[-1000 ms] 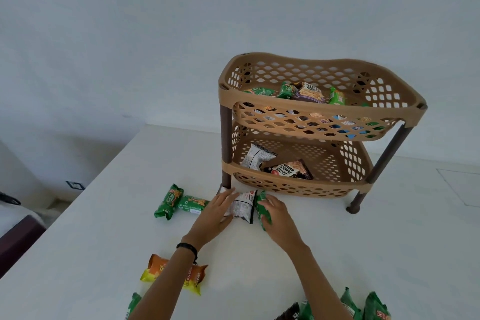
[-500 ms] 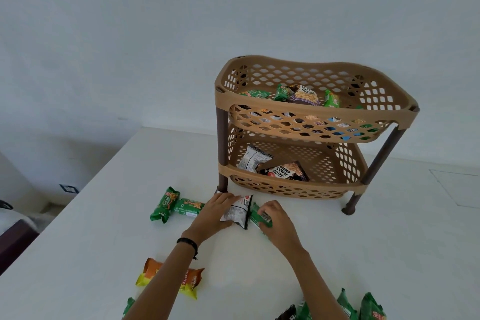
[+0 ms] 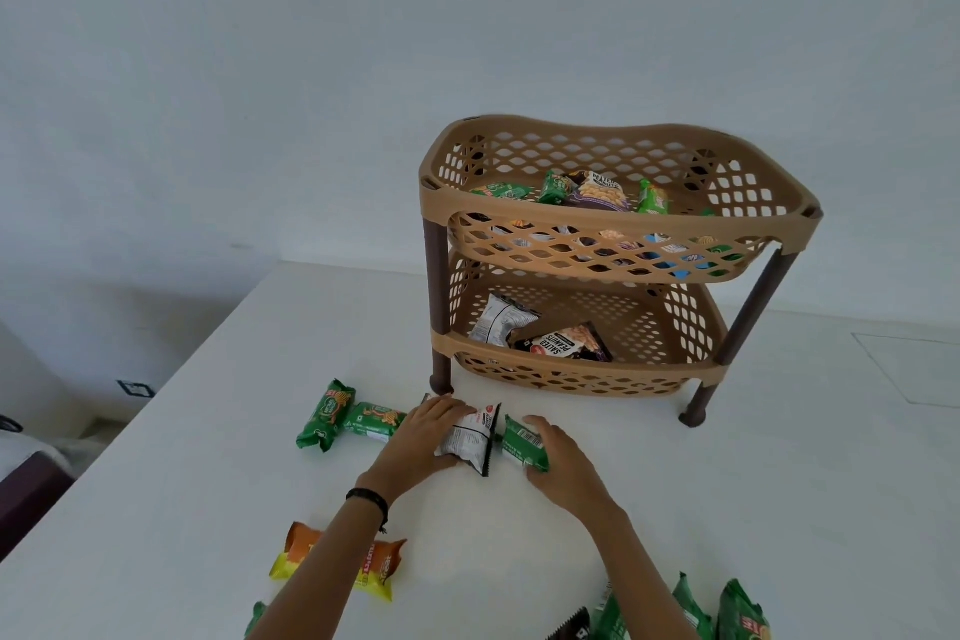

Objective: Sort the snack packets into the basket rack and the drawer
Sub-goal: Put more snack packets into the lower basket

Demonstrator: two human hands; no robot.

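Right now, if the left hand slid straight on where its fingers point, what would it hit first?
The left hand would probably meet the lower basket front, near the brown leg; depth is unclear.

**Hands shifted, green packet bared**

Slid the left hand [image 3: 423, 437] further across the white-and-black foil snack packet [image 3: 470, 442], lower centre of the frame: laid over its top now, not just at its left edge. Drew the right hand [image 3: 566, 463] back toward the lower right, baring more of the small green foil snack packet [image 3: 522, 442], now lying flat with label up instead of bunched beneath that hand.
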